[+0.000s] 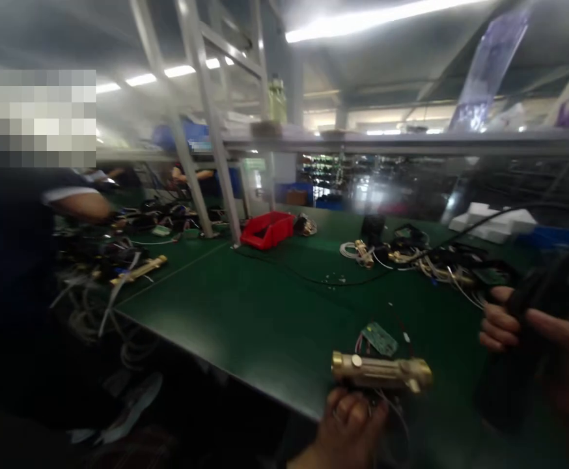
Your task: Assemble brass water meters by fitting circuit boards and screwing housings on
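A brass cylindrical part [379, 371] lies at the front edge of the green table, with a green circuit board [380, 338] and thin wires just behind it. My left hand [350, 423] is right below the brass part, its fingers curled at thin wires; what they grip is too hidden to name. At the right, the fingers of my right hand [553, 345] are wrapped round a black device [513, 352], which is dark and blurred.
A red bin [267, 230] stands by the metal frame posts. Wired brass parts [441, 267] lie at the right, before white foam [492, 223]. A black cable crosses the table [206, 312]. A person [15, 260] works at the left beside piled parts.
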`<control>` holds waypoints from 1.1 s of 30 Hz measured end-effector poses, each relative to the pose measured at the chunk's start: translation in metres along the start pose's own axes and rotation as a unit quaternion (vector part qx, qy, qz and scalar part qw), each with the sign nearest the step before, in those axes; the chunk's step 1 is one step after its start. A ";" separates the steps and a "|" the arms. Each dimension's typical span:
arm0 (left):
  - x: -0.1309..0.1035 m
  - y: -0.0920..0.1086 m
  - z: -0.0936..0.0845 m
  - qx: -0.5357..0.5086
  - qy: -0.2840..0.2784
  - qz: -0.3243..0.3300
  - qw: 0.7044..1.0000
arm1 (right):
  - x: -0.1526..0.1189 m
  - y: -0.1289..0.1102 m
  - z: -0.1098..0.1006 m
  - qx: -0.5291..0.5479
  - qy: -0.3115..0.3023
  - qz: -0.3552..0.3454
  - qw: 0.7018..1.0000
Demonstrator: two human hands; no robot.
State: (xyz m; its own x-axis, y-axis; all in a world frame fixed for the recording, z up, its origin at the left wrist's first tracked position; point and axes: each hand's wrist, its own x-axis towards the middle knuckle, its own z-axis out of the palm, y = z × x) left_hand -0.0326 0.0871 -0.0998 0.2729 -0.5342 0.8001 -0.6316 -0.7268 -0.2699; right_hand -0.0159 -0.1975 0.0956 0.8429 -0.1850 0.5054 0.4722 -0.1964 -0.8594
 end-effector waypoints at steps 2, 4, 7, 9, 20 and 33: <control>-0.002 0.004 -0.002 -0.065 -0.016 -0.046 0.997 | -0.011 -0.018 0.016 0.193 -0.065 0.085 0.975; 0.001 0.004 -0.007 -0.083 -0.049 -0.049 0.994 | -0.017 -0.032 0.038 0.284 -0.102 0.075 0.950; 0.005 0.001 -0.013 -0.088 -0.057 -0.045 0.994 | -0.027 -0.042 0.066 0.290 -0.160 0.016 0.944; 0.006 0.000 -0.013 -0.093 -0.045 -0.043 0.994 | -0.033 -0.042 0.079 0.272 -0.180 0.003 0.945; 0.006 0.001 -0.010 -0.088 -0.039 -0.048 0.994 | -0.038 -0.028 0.104 0.288 -0.164 0.026 0.943; 0.011 0.000 -0.014 -0.092 -0.039 -0.049 0.994 | -0.036 -0.023 0.108 0.276 -0.179 0.038 0.944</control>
State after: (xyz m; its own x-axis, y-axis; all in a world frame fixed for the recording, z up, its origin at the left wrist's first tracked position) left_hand -0.0400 0.0871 -0.0836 0.3903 -0.5010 0.7724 -0.7193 -0.6896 -0.0838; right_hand -0.0289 -0.0823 0.0889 0.8664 0.1778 0.4665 0.3860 0.3542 -0.8518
